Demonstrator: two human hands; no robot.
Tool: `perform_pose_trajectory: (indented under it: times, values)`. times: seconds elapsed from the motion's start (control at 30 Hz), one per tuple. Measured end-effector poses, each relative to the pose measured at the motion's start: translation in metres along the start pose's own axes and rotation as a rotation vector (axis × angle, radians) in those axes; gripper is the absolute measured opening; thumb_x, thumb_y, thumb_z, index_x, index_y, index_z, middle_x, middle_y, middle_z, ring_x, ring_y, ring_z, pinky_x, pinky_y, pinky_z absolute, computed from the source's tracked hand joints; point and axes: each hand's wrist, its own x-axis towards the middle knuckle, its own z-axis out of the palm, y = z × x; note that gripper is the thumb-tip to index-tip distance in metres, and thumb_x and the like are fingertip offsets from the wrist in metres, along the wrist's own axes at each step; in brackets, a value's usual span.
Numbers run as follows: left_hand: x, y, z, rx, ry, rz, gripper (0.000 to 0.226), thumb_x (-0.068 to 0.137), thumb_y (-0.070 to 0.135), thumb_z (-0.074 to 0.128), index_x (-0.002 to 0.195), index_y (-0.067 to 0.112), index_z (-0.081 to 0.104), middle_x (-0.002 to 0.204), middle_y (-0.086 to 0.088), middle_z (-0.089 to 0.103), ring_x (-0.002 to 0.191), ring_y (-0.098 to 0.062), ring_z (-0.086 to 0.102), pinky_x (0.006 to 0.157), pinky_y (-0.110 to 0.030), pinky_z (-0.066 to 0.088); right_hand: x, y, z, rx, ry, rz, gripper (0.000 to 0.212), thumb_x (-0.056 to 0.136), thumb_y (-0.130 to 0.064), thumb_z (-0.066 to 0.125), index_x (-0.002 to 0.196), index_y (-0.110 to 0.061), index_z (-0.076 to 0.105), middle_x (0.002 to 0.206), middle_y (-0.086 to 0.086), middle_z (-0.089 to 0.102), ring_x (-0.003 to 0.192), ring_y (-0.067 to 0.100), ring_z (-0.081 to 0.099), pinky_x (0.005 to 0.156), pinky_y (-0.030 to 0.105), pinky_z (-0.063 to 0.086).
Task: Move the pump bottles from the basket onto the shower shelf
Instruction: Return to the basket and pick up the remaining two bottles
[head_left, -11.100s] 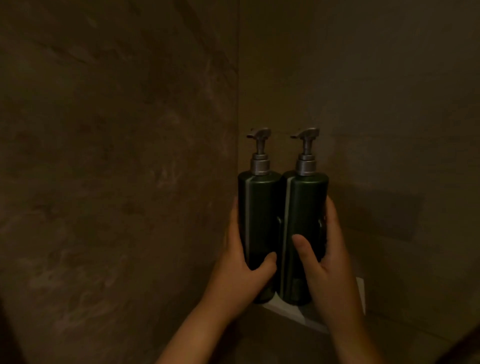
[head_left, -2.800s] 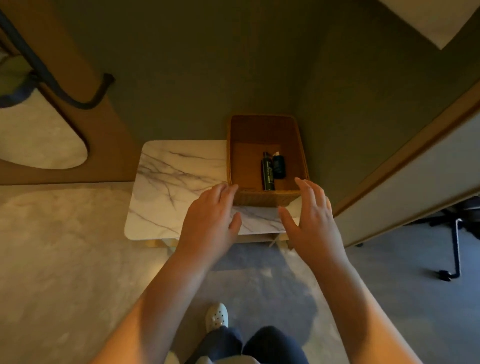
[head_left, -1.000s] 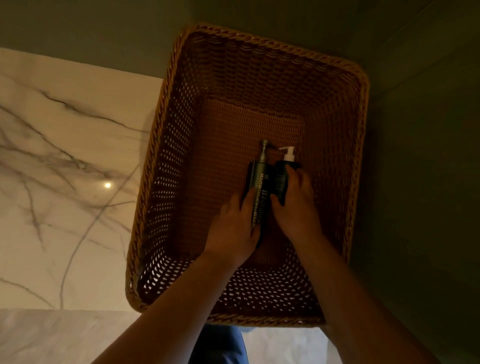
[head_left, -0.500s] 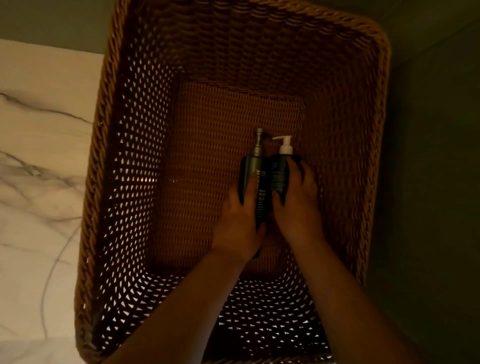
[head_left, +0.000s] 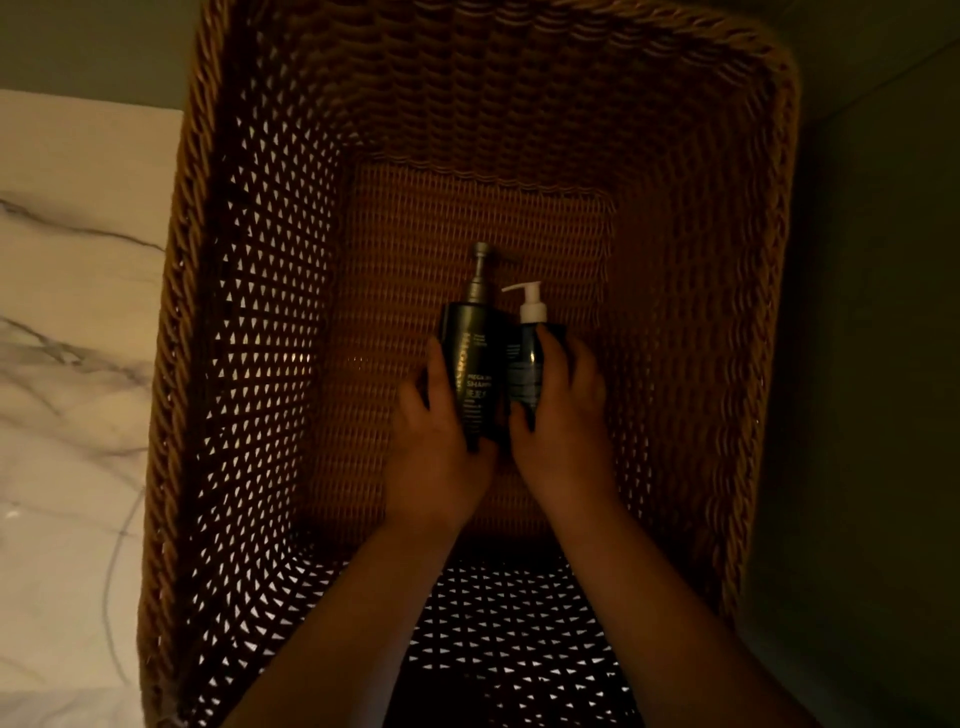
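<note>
**Both hands on the last two bottles in the basket**

You have reached deep into the wicker basket (head_left: 218, 364), and each hand has taken one bottle. Your left hand (head_left: 441, 441) curls around the lower body of the tall bottle (head_left: 475, 374), thumb along its left side. Your right hand (head_left: 563, 426) wraps the short bottle (head_left: 522, 374), fingers over its right edge. Both grips look closed on the bottles, though whether either is lifted clear of the basket floor cannot be told from above.

The bottles lie flat, side by side and touching, pumps pointing away from you, which is likely why you grip low on the bodies: the pumps stay free and the weight sits in your palms.

Both are dark, smooth cylinders, probably slippery. The tall one has a slim grey metallic pump; the short one a white plastic pump. The basket is brown, open-weave on the walls, tighter on the floor. It stands beside a white veined marble top (head_left: 72, 312).
</note>
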Motion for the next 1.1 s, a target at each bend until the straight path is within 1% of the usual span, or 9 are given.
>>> perform_pose_trajectory:
  times: [0.13, 0.3, 0.4, 0.53, 0.67, 0.77, 0.87, 1.0, 1.1]
  values:
    - [0.008, -0.018, -0.015, 0.127, 0.000, -0.002, 0.101, 0.078, 0.025, 0.069, 0.149, 0.025, -0.001, 0.138, -0.012, 0.029, 0.118, -0.028, 0.037, 0.078, -0.035, 0.044, -0.002, -0.003, 0.007, -0.015, 0.014, 0.017, 0.081, 0.083, -0.016, 0.064, 0.148, -0.025, 0.017, 0.152, 0.007, 0.016, 0.137, 0.026, 0.020, 0.103, 0.032, 0.031]
    - [0.007, -0.018, -0.017, 0.213, -0.023, -0.016, 0.098, 0.080, 0.027, 0.066, 0.149, 0.022, -0.002, 0.143, -0.012, 0.027, 0.122, -0.028, 0.032, 0.081, -0.037, 0.046, -0.001, -0.001, 0.012, 0.038, -0.007, 0.052, 0.093, 0.081, -0.021, 0.069, 0.149, -0.028, 0.006, 0.150, 0.012, 0.018, 0.134, 0.029, 0.030, 0.100, 0.045, 0.044]
    - [0.008, -0.017, -0.016, 0.242, -0.053, -0.055, 0.102, 0.082, 0.032, 0.067, 0.148, 0.023, -0.009, 0.141, -0.014, 0.029, 0.122, -0.029, 0.034, 0.088, -0.041, 0.045, -0.005, 0.000, 0.015, 0.022, -0.022, 0.068, 0.099, 0.081, -0.025, 0.069, 0.148, -0.034, -0.003, 0.147, 0.014, 0.020, 0.129, 0.030, 0.035, 0.095, 0.048, 0.047]
    - [0.009, -0.016, -0.022, 0.157, -0.103, -0.077, 0.102, 0.082, 0.028, 0.067, 0.148, 0.024, -0.011, 0.139, -0.016, 0.031, 0.121, -0.031, 0.037, 0.090, -0.043, 0.043, -0.010, 0.000, 0.013, 0.096, -0.029, 0.093, 0.096, 0.081, -0.023, 0.068, 0.149, -0.034, 0.001, 0.140, 0.014, 0.029, 0.119, 0.028, 0.044, 0.088, 0.042, 0.050]
    - [0.005, -0.009, -0.041, -0.115, -0.172, -0.065, 0.096, 0.081, 0.021, 0.066, 0.149, 0.026, -0.001, 0.143, -0.011, 0.035, 0.122, -0.026, 0.043, 0.096, -0.047, 0.045, -0.024, -0.003, 0.003, 0.188, -0.040, 0.132, 0.092, 0.083, -0.020, 0.067, 0.150, -0.029, 0.004, 0.142, 0.013, 0.029, 0.123, 0.026, 0.041, 0.090, 0.033, 0.041]
    - [-0.011, 0.003, -0.061, -0.185, -0.159, -0.059, 0.095, 0.079, 0.022, 0.068, 0.149, 0.028, 0.004, 0.140, -0.009, 0.040, 0.119, -0.025, 0.047, 0.093, -0.048, 0.047, -0.041, -0.011, -0.014, 0.238, -0.026, 0.130, 0.092, 0.083, -0.018, 0.067, 0.150, -0.029, 0.005, 0.140, 0.010, 0.031, 0.122, 0.023, 0.040, 0.089, 0.029, 0.038]
    - [-0.032, 0.018, -0.084, -0.235, -0.148, -0.035, 0.096, 0.078, 0.026, 0.068, 0.149, 0.032, 0.003, 0.141, -0.006, 0.039, 0.121, -0.022, 0.045, 0.097, -0.047, 0.045, -0.059, -0.027, -0.038, 0.282, 0.000, 0.101, 0.094, 0.082, -0.016, 0.068, 0.149, -0.032, 0.005, 0.141, 0.007, 0.031, 0.119, 0.011, 0.037, 0.089, 0.027, 0.037]
    - [-0.066, 0.047, -0.118, -0.298, -0.123, -0.007, 0.099, 0.076, 0.033, 0.069, 0.148, 0.037, 0.001, 0.143, -0.001, 0.036, 0.123, -0.016, 0.043, 0.100, -0.040, 0.042, -0.081, -0.056, -0.081, 0.318, 0.066, 0.018, 0.095, 0.080, -0.016, 0.071, 0.148, -0.033, 0.007, 0.145, 0.001, 0.029, 0.110, -0.010, 0.024, 0.087, 0.013, 0.031]
    - [-0.093, 0.072, -0.148, -0.355, -0.073, 0.014, 0.100, 0.073, 0.035, 0.070, 0.148, 0.037, 0.004, 0.137, 0.002, 0.041, 0.117, -0.009, 0.045, 0.095, -0.032, 0.042, -0.097, -0.081, -0.116, 0.347, 0.098, -0.054, 0.095, 0.079, -0.016, 0.072, 0.148, -0.034, 0.009, 0.143, -0.001, 0.031, 0.109, -0.013, 0.025, 0.083, 0.004, 0.028]
